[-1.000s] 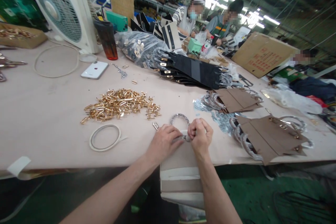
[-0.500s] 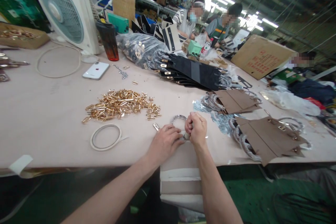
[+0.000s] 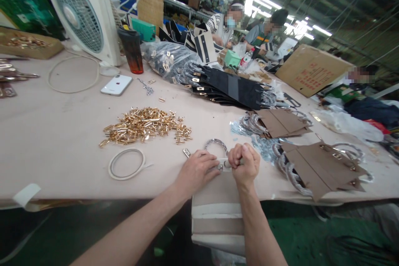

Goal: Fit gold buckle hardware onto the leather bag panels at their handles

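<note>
A taupe bag panel (image 3: 215,193) lies under my hands and hangs over the table's front edge, with pale strips across its lower part. My left hand (image 3: 198,170) holds the panel down, thumb and fingertips beside a small metal fitting (image 3: 220,167). My right hand (image 3: 245,162) is a fist around a tool with a pale, rounded end (image 3: 227,163); most of the tool is hidden. Behind my hands arches a plastic-wrapped bag handle (image 3: 216,141). A small metal plate (image 3: 186,152) lies just beyond my left hand.
Left of my hands lie a pile of gold fittings (image 3: 149,124) and a tape roll (image 3: 126,164). Brown bag panels (image 3: 321,166) are stacked to the right, black ones (image 3: 230,85) behind. A phone (image 3: 116,84), a tumbler (image 3: 131,52) and a fan (image 3: 76,12) stand farther left; co-workers sit beyond.
My right fist has moved right and turned, uncovering the tool's pale end and the metal fitting. My left hand stays on the panel. The view has shifted slightly.
</note>
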Motion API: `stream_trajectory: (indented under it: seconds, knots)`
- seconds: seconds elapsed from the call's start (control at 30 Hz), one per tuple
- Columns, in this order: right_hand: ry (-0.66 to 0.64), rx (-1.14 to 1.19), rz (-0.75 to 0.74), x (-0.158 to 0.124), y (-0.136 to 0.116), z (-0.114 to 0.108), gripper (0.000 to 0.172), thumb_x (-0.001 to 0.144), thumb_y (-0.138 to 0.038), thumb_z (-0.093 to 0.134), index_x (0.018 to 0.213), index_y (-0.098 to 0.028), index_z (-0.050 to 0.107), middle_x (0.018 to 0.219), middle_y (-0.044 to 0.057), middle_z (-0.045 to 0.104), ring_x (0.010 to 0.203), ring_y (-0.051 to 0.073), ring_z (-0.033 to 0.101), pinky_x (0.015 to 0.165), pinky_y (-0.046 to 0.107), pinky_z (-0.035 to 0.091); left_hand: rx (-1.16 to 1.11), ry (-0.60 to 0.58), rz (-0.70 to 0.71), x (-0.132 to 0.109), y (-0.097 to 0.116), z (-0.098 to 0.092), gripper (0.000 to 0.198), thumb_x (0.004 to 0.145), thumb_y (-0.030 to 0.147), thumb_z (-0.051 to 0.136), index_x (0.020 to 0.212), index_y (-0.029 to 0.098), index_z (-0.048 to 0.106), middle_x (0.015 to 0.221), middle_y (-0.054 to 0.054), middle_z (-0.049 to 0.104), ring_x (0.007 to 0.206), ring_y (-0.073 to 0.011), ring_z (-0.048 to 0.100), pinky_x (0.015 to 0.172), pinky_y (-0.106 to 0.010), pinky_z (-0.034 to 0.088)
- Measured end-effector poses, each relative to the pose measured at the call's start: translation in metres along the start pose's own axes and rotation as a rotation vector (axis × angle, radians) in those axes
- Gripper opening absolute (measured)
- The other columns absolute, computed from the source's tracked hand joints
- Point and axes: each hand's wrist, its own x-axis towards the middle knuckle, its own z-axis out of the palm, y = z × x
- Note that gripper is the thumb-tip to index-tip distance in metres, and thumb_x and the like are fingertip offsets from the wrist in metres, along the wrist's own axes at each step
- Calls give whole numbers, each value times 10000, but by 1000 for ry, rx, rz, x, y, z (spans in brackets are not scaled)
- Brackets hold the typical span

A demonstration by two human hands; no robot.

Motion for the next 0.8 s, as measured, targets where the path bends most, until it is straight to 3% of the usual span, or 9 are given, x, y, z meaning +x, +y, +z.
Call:
stream_trajectory:
  seconds: [0.27, 0.5, 0.67, 0.8]
  knots:
    - [-96, -137, 63, -6, 8, 3, 457, 1032, -366, 576, 615, -205, 482, 500, -63, 417, 414, 77, 377, 420, 235, 268, 20, -36, 5, 4, 5, -3, 165, 989, 353, 677, 1094, 250, 752, 1074, -34, 772, 1072, -213, 648, 1005, -410, 516]
    - [-93, -82, -109, -1, -12, 12, 443, 1025, -324, 576, 606, -214, 482, 509, -63, 407, 412, 86, 386, 424, 251, 268, -9, -26, -53, 3, 4, -2, 176, 979, 384, 684, 1075, 251, 748, 1071, -20, 782, 1106, -223, 629, 1011, -413, 499]
    - [-111, -211, 22, -8, 3, 8, 467, 1021, -390, 571, 595, -222, 479, 498, -58, 420, 438, 100, 401, 445, 264, 299, -38, -34, -55, 5, 5, -1, 158, 1008, 346, 644, 1080, 258, 752, 1081, -11, 787, 1088, -207, 638, 1015, -399, 498]
    - [-98, -178, -25, -2, -13, 10, 460, 1010, -386, 588, 595, -224, 479, 489, -60, 409, 417, 94, 373, 427, 259, 276, -11, -32, -73, 4, 6, -1, 157, 986, 359, 676, 1081, 261, 754, 1087, -17, 783, 1101, -219, 631, 1000, -409, 509]
